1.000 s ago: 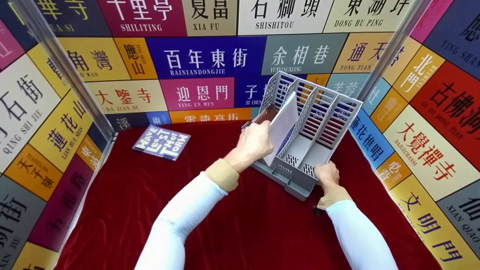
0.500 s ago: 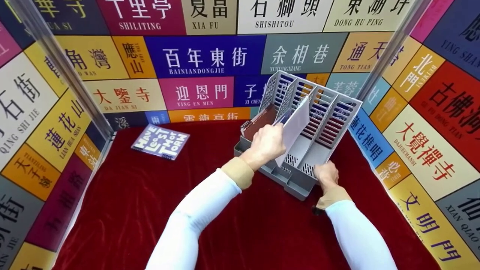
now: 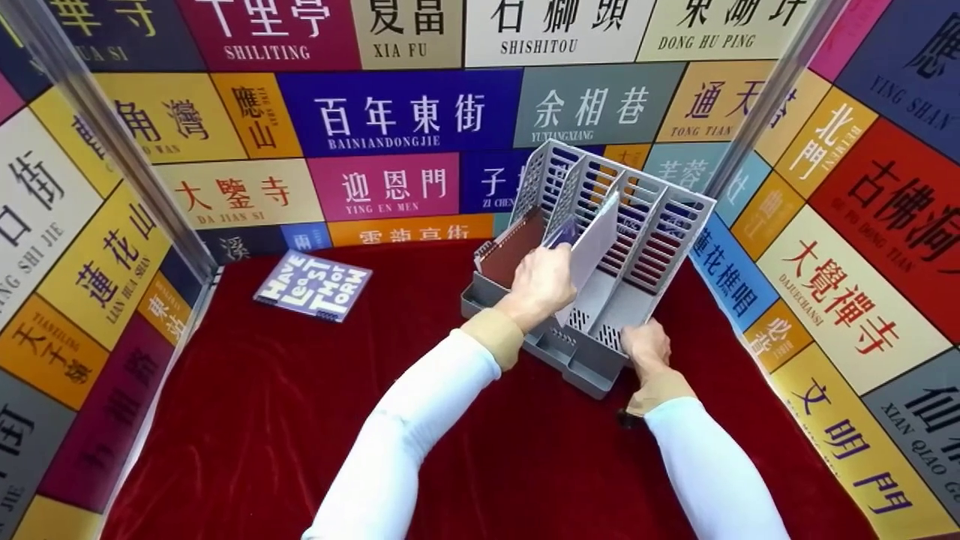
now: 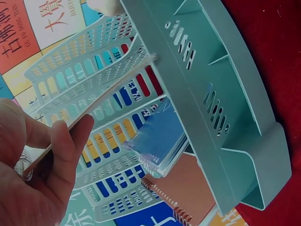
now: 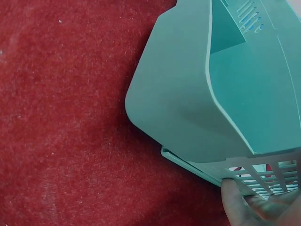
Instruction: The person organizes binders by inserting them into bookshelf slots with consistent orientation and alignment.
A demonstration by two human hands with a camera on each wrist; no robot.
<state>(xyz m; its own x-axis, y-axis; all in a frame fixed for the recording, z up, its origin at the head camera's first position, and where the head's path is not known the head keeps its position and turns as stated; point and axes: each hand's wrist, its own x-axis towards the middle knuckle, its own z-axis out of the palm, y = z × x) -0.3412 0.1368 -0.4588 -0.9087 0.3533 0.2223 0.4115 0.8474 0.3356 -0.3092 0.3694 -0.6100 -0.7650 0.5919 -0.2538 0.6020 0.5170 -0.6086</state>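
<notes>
My left hand (image 3: 541, 283) pinches a pale-covered spiral notebook (image 3: 592, 251) between thumb and fingers. In the left wrist view the notebook (image 4: 96, 102) is nearly edge-on, its far end between two dividers of a grey desktop file organizer (image 3: 596, 381); it appears to be the third compartment from the left. A brown spiral notebook (image 3: 512, 251) stands in the leftmost compartment, and a blue notebook (image 4: 162, 136) in the one beside it. My right hand (image 3: 647, 345) grips the organizer's lower right side; in the right wrist view its fingertips (image 5: 230, 188) touch the slotted side wall.
A purple notebook (image 3: 313, 286) with large white lettering lies flat at the back left of the red cloth (image 3: 300, 390). Panels printed with colourful signs (image 3: 401, 112) enclose the back and both sides. Small shallow trays (image 4: 249, 174) run along the organizer's front.
My left hand has shifted right with the pale notebook, uncovering the brown notebook and part of the blue one. The right hand keeps its grip on the organizer. The head view has shifted slightly.
</notes>
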